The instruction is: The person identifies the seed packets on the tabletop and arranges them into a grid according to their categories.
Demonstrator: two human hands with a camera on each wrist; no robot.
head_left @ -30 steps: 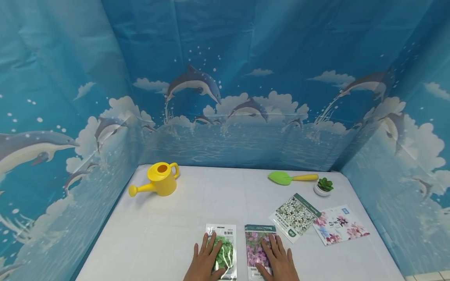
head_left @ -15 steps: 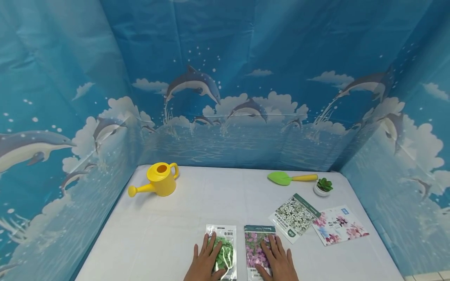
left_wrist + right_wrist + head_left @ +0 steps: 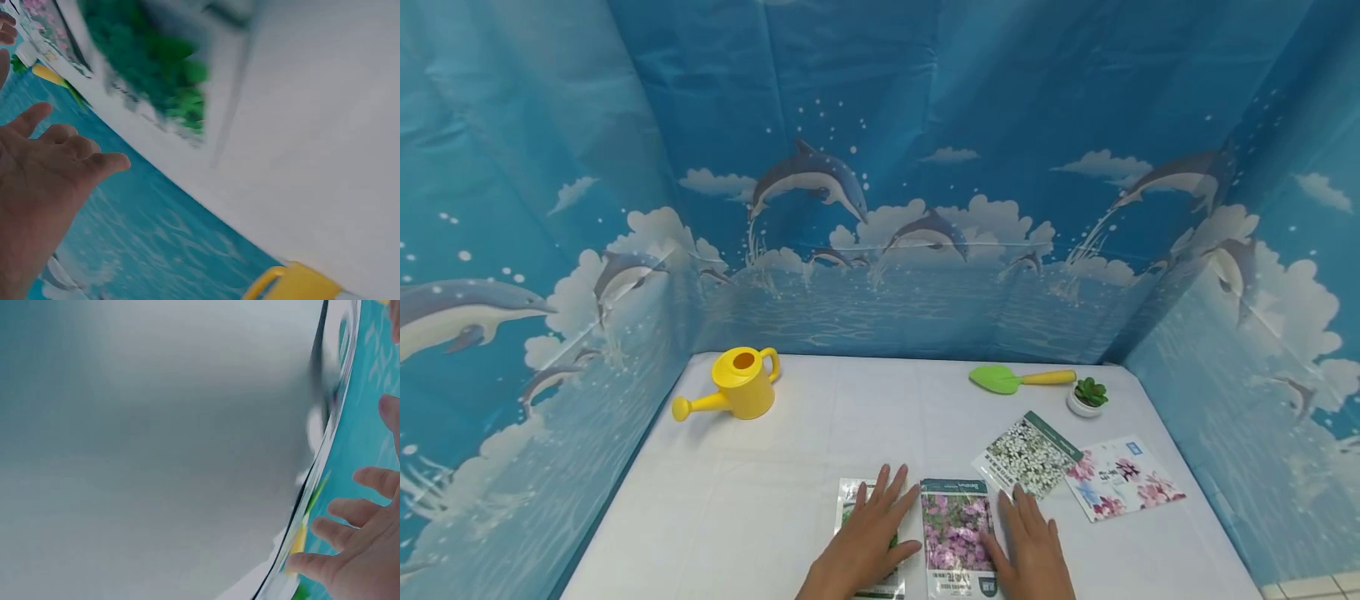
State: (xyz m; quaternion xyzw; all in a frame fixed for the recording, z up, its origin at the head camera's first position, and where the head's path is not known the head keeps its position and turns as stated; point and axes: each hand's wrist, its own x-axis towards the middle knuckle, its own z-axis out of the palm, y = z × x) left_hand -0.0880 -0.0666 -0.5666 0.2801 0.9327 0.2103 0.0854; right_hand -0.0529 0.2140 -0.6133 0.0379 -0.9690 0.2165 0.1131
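My left hand (image 3: 867, 537) is over a seed packet with green leaves (image 3: 847, 493) in the head view and hides much of it. Its fingers are extended; the left wrist view shows the palm raised above the leafy packet (image 3: 150, 56). To the right lies a seed packet with pink flowers (image 3: 953, 527), its face largely uncovered. Along that packet's right edge is my right hand (image 3: 1033, 550), fingers spread and the thumb at the edge. Whether it touches the packet is unclear. Fingertips of the right hand reach the lower corner of a white-flower seed packet (image 3: 1030, 454).
The white-flower packet overlaps a white packet with pink blossoms (image 3: 1131, 479). Farther back are a green trowel with a yellow handle (image 3: 997, 379) and a potted succulent (image 3: 1087, 396). A yellow watering can (image 3: 745, 390) stands back left. Dolphin-print curtains (image 3: 850, 308) enclose the white table (image 3: 737, 517).
Both hands were lying flat on the two front packets. The left hand has moved up and right across the leafy packet; the right hand has slid right, off the pink-flower packet's face.
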